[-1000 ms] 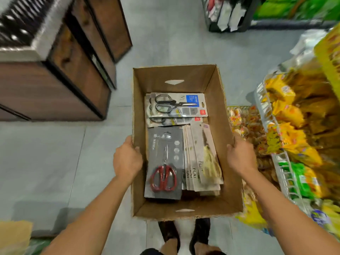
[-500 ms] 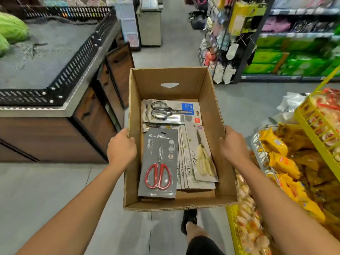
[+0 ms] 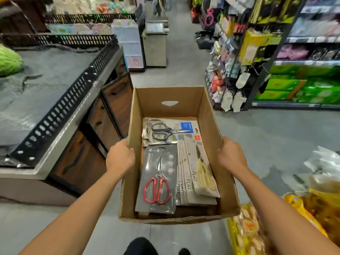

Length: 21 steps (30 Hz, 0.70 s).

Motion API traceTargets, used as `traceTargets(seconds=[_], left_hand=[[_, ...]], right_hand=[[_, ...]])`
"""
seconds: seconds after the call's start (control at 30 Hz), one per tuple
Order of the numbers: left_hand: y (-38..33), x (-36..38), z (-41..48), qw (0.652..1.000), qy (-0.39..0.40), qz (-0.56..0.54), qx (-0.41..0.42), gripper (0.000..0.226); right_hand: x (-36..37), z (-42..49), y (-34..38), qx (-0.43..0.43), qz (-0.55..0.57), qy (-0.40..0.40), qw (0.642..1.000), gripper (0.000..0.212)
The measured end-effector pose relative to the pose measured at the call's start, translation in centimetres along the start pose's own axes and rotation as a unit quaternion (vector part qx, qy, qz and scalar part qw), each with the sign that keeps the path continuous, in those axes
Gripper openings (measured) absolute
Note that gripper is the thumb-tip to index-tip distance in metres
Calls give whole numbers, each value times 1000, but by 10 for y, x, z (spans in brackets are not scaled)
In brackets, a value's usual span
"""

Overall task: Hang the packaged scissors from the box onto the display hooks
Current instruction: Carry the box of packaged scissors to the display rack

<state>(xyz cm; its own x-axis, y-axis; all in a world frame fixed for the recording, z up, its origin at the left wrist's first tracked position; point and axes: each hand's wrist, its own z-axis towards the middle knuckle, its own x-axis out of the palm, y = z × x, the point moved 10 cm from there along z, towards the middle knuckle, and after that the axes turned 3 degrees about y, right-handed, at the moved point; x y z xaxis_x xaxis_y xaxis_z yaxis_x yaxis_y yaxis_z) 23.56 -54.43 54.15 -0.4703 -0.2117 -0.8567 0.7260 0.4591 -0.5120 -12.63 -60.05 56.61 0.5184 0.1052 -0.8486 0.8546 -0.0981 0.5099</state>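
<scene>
Carries the cardboard box [image 3: 207, 115] in front of the body above a shop floor, gripping its left wall with the left hand [image 3: 120, 159] and its right wall with the right hand [image 3: 231, 157] — fingers of both curled over the rim and clamped on cardboard, touching no pack. Has all the packaged scissors inside, flat on the box bottom: a grey pack of red-handled scissors [image 3: 157, 181] nearest the left hand, just inside the wall under it; a fanned stack of cream-handled packs [image 3: 200, 172] beside it, toward the right hand; black-handled packs [image 3: 169, 132] across the far end. Finds the long axis of the red and cream packs running away from the body (blades pointing forward too), and that of the black-handled packs lying crosswise. Sees the display hooks [image 3: 228, 74] ahead and to the right, on the end of a shelving rack hung with small goods, well apart from the box and blurred, so cannot tell which hook is free. Judges the step in hand as bringing the box to the rack, with nothing hung yet. Puts the rack on the right hand's side — so probably needs the box set down or held in one hand first, then a pack lifted by its far end and turned upright for a hook.
</scene>
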Motion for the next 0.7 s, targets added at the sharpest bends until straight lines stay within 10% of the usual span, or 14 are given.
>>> traceTargets(seconds=[0.7], left_hand=[[-138,30,537,999,30,10,35,21]], right_hand=[[45,496,166,60,10,-27,998,28]])
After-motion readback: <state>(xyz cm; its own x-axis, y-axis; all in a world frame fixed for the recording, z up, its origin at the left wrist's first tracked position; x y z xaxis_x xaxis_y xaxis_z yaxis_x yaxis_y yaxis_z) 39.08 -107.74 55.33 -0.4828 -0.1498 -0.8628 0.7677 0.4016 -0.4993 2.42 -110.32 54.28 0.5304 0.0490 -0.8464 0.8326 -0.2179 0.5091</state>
